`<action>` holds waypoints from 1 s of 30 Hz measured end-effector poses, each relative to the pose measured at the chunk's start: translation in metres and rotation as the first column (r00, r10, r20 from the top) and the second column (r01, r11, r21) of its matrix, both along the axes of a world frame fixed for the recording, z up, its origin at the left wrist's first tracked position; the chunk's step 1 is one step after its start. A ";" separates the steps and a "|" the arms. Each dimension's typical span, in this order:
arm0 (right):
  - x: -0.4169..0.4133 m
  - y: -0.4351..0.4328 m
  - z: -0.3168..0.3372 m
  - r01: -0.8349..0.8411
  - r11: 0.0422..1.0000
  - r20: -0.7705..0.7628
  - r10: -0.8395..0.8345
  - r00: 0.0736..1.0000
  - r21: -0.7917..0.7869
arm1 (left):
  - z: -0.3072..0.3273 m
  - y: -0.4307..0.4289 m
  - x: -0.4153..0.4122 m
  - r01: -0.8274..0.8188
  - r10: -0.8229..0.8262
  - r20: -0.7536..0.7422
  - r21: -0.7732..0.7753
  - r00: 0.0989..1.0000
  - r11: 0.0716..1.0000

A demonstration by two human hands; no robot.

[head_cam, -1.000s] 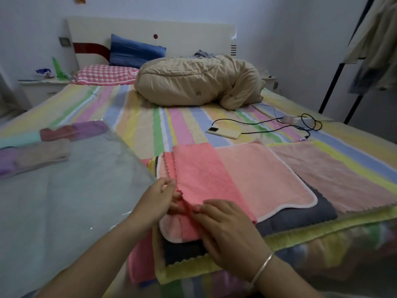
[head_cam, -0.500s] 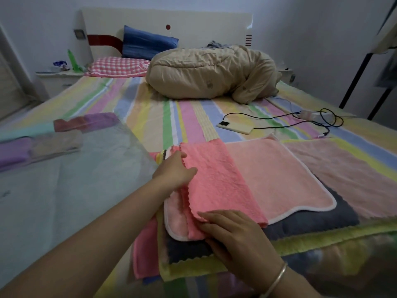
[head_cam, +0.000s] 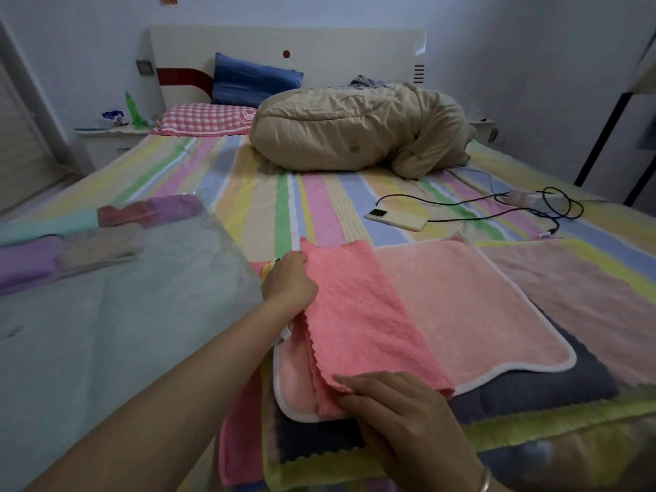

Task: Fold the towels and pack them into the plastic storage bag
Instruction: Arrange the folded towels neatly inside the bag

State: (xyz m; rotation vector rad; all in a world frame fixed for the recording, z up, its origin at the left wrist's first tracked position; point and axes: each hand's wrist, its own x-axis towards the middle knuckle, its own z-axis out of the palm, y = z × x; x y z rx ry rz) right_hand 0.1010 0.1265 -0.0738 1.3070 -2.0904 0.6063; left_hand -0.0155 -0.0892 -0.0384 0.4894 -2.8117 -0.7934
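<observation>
We're looking across a striped bed (head_cam: 248, 193) to its white headboard (head_cam: 319, 47); pale walls (head_cam: 514, 47) all around, a white nightstand (head_cam: 106, 140) at left, the light dim and bluish.

With the pink towel (head_cam: 355, 314) as centre, the striped sheet (head_cam: 319, 207) lies open toward 12 o'clock, up to the rolled quilt (head_cam: 355, 136). A phone (head_cam: 395, 219) and looped cable (head_cam: 461, 203) lie at 1 o'clock. The plastic bag (head_cam: 124, 314) fills 9 o'clock, and spread towels (head_cam: 585, 285) cover 3 o'clock.
</observation>
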 end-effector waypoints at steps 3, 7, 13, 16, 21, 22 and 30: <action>-0.001 -0.001 -0.003 -0.011 1.000 -0.004 0.011 1.000 0.007 | -0.002 0.005 0.007 -0.026 0.025 -0.014 -0.092 1.000 0.995; 0.000 -0.004 -0.007 0.004 1.000 0.004 -0.004 1.000 0.022 | -0.004 0.005 0.008 0.003 0.001 0.026 -0.139 1.000 0.990; 0.005 -0.003 0.006 0.055 0.998 0.051 -0.055 0.997 0.009 | 0.011 0.019 0.040 0.325 -0.330 -0.312 -0.070 0.891 0.943; 0.004 -0.007 0.020 0.090 0.992 0.164 -0.074 0.984 -0.091 | 0.018 0.028 0.083 0.569 -0.471 -0.319 0.478 0.822 0.669; -0.004 -0.015 0.036 0.210 0.968 0.214 -0.178 0.961 -0.137 | 0.007 0.009 0.125 0.627 -0.597 -0.245 0.498 0.764 0.598; -0.004 -0.017 0.037 0.210 0.969 0.214 -0.180 0.960 -0.129 | 0.004 0.006 0.128 0.640 -0.600 -0.233 0.376 0.765 0.670; -0.005 0.002 0.026 0.212 0.977 0.126 -0.215 0.968 0.040 | -0.010 0.007 0.132 0.605 -0.501 -0.416 0.166 0.759 0.779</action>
